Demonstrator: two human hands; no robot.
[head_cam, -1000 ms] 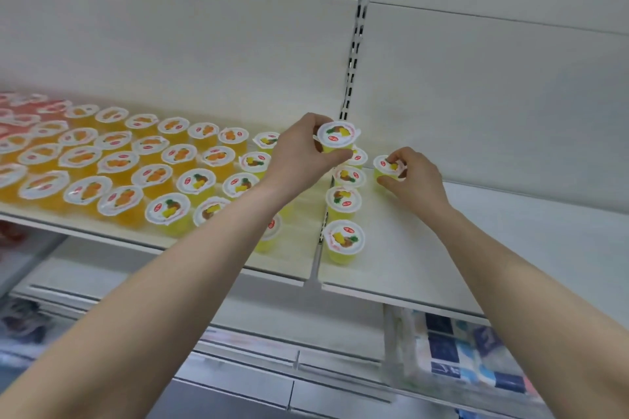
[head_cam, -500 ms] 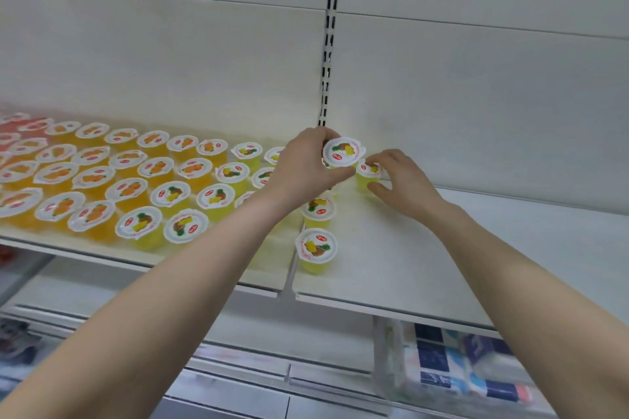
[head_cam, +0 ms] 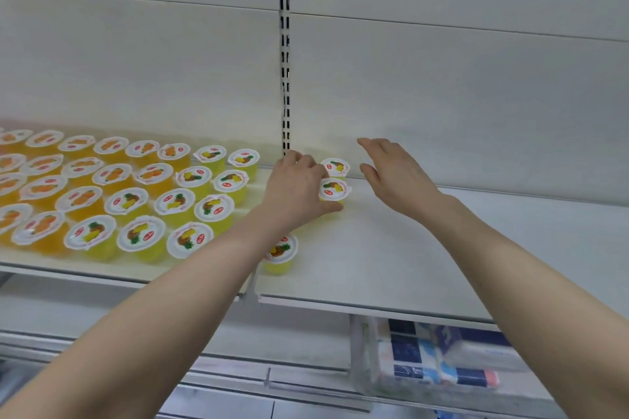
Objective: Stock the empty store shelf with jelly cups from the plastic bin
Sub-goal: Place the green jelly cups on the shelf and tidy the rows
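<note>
In the head view, the left hand (head_cam: 299, 187) curls its fingers round a small yellow jelly cup with a white foil lid (head_cam: 334, 190) at the back of the white store shelf (head_cam: 408, 248), just in front of a second such cup (head_cam: 335, 167). The right hand (head_cam: 398, 173) hovers beside them, fingers loosely spread, holding nothing. Rows of orange and yellow cups (head_cam: 129, 201) stand further left.

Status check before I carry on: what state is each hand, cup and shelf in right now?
left hand: grips the held jelly cup
held jelly cup: upright, sealed, low at the shelf; contact unclear
right hand: open, holds nothing, above the shelf
back cup: upright, sealed, near the back wall
front cup: upright, partly hidden by the left forearm
stocked cups: upright in rows, sealed
</note>
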